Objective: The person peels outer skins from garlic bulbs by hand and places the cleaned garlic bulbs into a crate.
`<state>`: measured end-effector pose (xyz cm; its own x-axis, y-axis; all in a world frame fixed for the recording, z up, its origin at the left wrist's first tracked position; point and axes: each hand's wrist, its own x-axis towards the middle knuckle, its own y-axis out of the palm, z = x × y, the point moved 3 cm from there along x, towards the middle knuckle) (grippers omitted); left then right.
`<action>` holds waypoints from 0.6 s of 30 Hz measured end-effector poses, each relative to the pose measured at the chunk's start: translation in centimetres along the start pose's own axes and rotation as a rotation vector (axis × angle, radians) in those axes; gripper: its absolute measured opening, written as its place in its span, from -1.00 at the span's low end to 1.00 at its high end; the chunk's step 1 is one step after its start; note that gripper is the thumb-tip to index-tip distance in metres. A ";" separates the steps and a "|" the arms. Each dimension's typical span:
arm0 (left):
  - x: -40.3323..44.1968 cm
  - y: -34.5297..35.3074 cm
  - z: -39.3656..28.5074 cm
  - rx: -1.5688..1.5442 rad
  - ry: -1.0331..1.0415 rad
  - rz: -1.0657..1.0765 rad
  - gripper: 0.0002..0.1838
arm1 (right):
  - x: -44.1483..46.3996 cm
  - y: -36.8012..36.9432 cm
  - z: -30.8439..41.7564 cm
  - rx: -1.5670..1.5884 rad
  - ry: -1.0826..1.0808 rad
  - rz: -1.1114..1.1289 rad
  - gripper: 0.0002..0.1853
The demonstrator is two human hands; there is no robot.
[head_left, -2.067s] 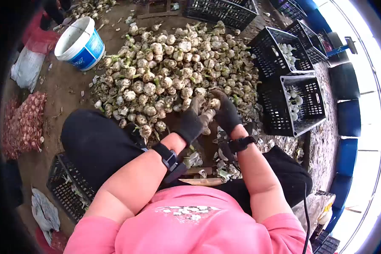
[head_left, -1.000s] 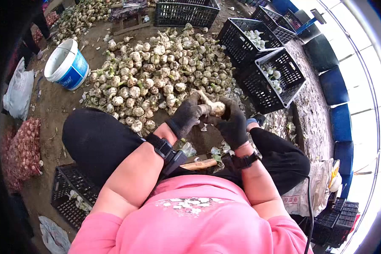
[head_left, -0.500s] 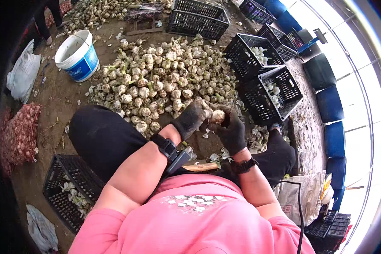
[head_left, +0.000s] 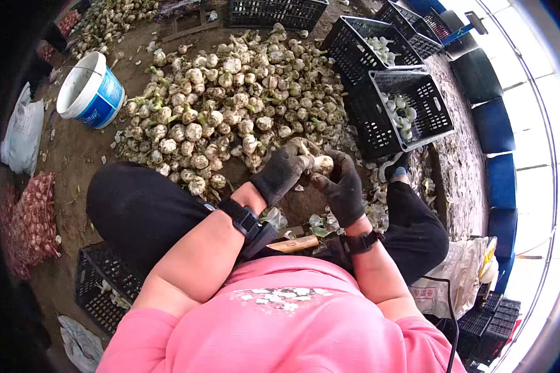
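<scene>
In front of my lap, I hold a garlic bulb (head_left: 322,165) with a pale, dirt-marked skin between both dark-gloved hands. My left hand (head_left: 280,172) is closed at the bulb's left side, near what looks like its stem. My right hand (head_left: 341,189) curls its fingers and thumb round the right side. Whether a small tool is tucked in the left fingers cannot be seen. Just beyond the hands spreads a big heap of garlic bulbs (head_left: 230,102), soil-stained, some with green stems. Peeled-off skins (head_left: 320,225) lie below the hands.
To the right stand black plastic crates (head_left: 438,133) with whiter bulbs (head_left: 401,115) inside. A white-and-blue bucket (head_left: 93,93) is at the left, near a red mesh sack (head_left: 34,224). Another black crate (head_left: 102,301) sits by my left leg. A wooden piece (head_left: 292,244) lies before my lap.
The view has shifted, so the heap and bucket sit further left and higher. The bulb, still between both hands, is turned and now shows a paler side.
</scene>
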<state>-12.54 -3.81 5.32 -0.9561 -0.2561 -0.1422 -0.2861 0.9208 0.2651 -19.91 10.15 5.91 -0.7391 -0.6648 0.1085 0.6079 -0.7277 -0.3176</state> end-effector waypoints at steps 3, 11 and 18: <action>1.5 0.6 0.9 0.142 0.142 -0.075 -0.76 | 0.3 -0.8 -0.9 0.209 0.107 -0.019 -0.43; 2.5 1.4 1.1 -0.143 -0.125 0.046 -0.60 | 0.9 -2.2 -1.9 -0.075 -0.029 -0.131 -0.38; 3.5 2.8 2.3 0.391 0.099 -0.015 -0.64 | 0.4 -3.8 -1.1 -0.347 -0.183 -0.155 -0.43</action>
<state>-16.57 -1.42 3.41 -0.9591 -0.2795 -0.0453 -0.2724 0.9545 -0.1216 -22.81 12.84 6.12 -0.7313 -0.5940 0.3351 0.3369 -0.7418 -0.5799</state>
